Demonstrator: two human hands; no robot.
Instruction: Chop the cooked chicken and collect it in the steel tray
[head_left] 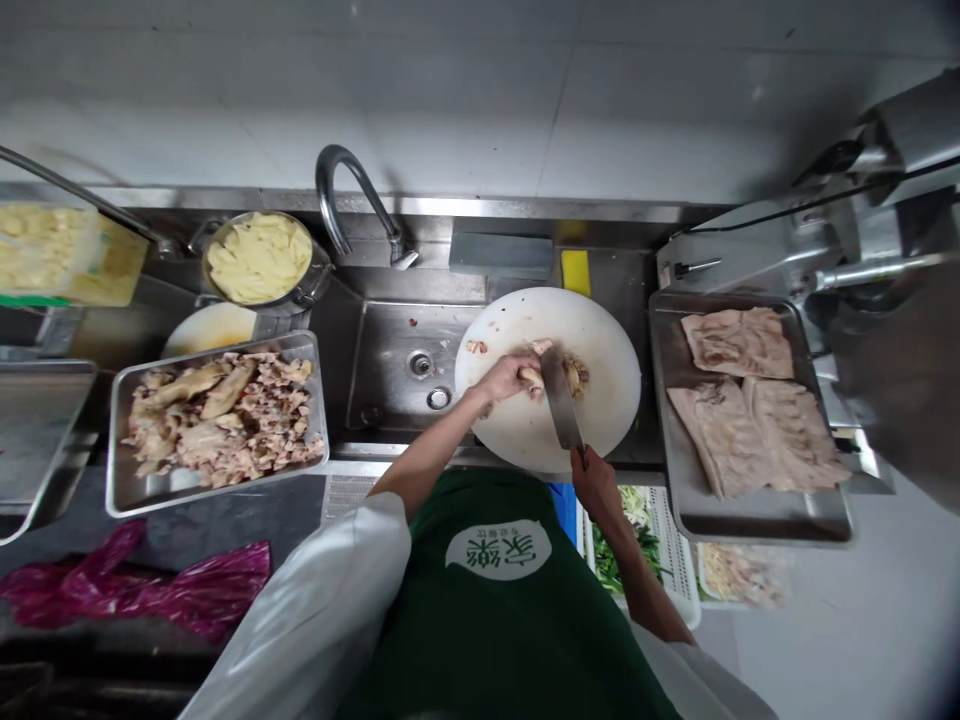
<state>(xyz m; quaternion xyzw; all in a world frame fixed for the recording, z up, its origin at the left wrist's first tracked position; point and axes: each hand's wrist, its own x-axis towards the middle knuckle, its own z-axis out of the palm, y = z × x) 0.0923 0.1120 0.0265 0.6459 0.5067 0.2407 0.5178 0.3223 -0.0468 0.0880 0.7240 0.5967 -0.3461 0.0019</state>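
Observation:
A round white cutting board (517,440) sits over the right side of the sink. On it my left hand (504,380) is closed round a pale piece of meat (533,379), likely poultry, though its exact kind is hard to make out. My right hand (595,478) grips the handle of a cleaver (559,398), whose broad blade lies just right of my left fingers, against the meat. Chopped pieces (576,375) lie beside the blade's right face. A few small scraps (476,347) are at the board's left.
Left of the steel sink (390,345) and faucet (360,190) stands a tray of chopped meat (217,420). Behind it is a pot of pale slices (259,258). Another tray (757,525) at right holds large meat slabs (739,345). A yellow block (576,272) lies behind the board.

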